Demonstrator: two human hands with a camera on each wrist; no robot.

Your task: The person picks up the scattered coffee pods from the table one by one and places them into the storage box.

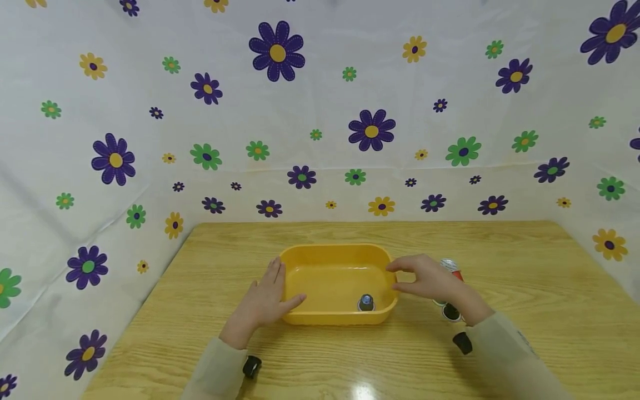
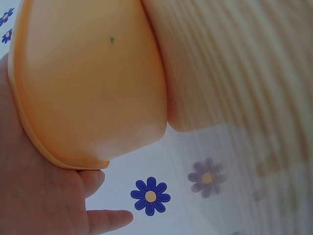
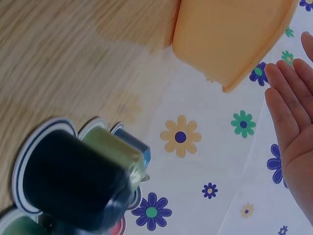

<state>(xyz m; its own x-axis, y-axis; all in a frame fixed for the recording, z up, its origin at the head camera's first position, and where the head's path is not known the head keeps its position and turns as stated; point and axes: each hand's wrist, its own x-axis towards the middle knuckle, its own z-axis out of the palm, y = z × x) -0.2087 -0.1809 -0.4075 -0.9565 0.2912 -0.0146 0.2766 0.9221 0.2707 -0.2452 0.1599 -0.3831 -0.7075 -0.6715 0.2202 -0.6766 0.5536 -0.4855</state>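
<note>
A yellow plastic tub (image 1: 340, 319) stands on the wooden table between both hands. One coffee capsule (image 1: 366, 303) with a dark body sits inside, near its front right corner. My left hand (image 1: 264, 304) rests along the left rim, fingers straight and thumb reaching over the front left corner. In the left wrist view its palm lies against the tub's rim (image 2: 36, 147). By the right rim is my right hand (image 1: 424, 278), fingers loosely bent with nothing between them. The right wrist view has its fingers (image 3: 286, 90) apart from the tub wall (image 3: 230, 39).
Several coffee capsules (image 3: 73, 178) in dark, green and blue stand on the table right of the tub, partly hidden by the right forearm in the head view. A white flowered cloth (image 1: 320, 100) hangs behind the table (image 1: 500, 266) and at both sides.
</note>
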